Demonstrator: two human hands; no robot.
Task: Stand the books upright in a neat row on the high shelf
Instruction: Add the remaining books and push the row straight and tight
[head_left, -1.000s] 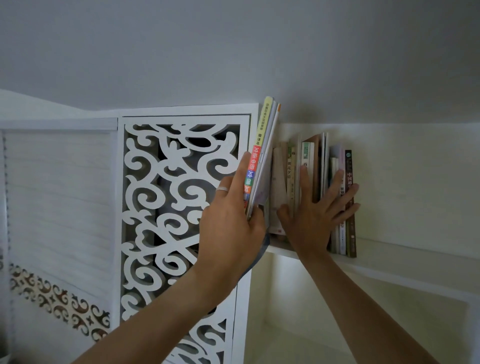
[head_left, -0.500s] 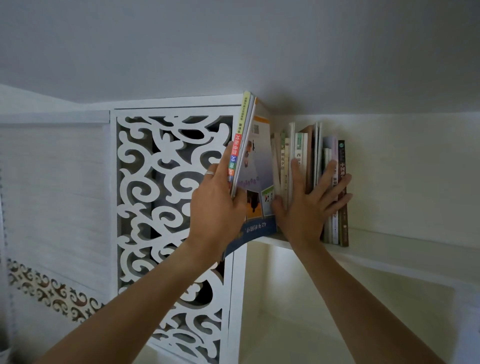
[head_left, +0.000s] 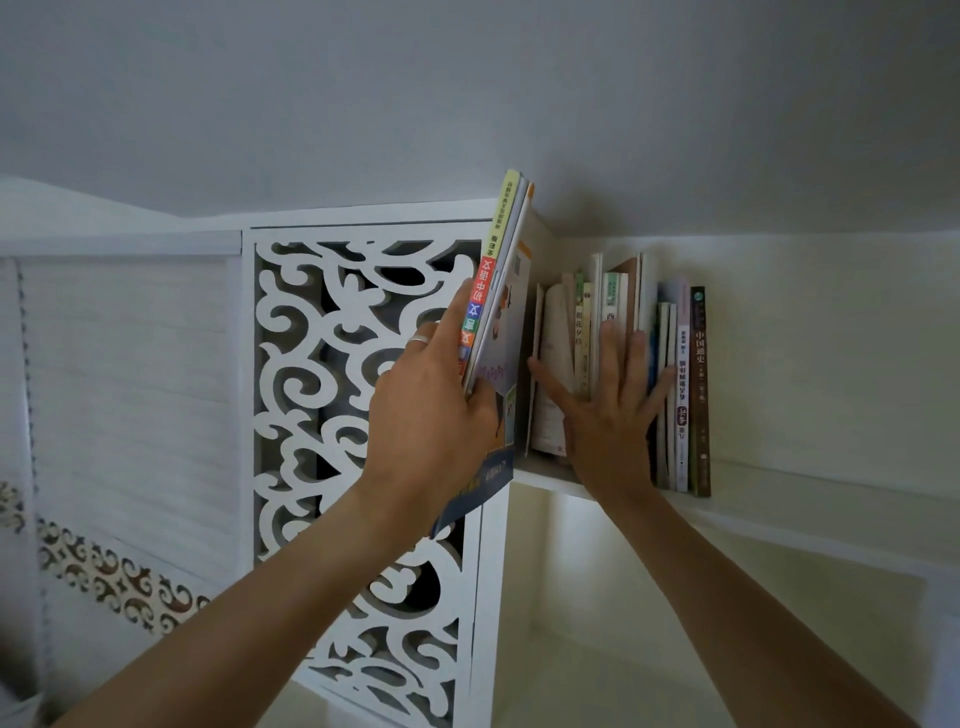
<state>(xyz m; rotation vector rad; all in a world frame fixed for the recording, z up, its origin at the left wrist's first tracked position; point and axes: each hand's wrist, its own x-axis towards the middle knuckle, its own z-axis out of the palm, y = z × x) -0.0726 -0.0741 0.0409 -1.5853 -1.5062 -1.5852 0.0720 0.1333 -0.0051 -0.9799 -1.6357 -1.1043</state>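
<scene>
My left hand (head_left: 434, 415) grips a thin bundle of tall books (head_left: 501, 291), with a yellow and red spine, held nearly upright at the left end of the high shelf (head_left: 779, 493). The bundle's lower corner hangs below the shelf edge. A row of several upright books (head_left: 680, 374) stands on the shelf, ending at a dark brown spine on the right. My right hand (head_left: 608, 415) lies flat with spread fingers pressed against the spines of that row. A narrow gap separates the held bundle from the row.
A white fretwork side panel (head_left: 337, 395) with scroll cut-outs stands left of the shelf. The ceiling (head_left: 571, 104) sits just above the tops of the held books. The shelf runs on bare to the right of the row. A lower compartment (head_left: 597, 623) opens beneath.
The left hand has tilted the bundle more edge-on and brought it closer to the shelf's left end. The right hand stays pressed on the row's spines.
</scene>
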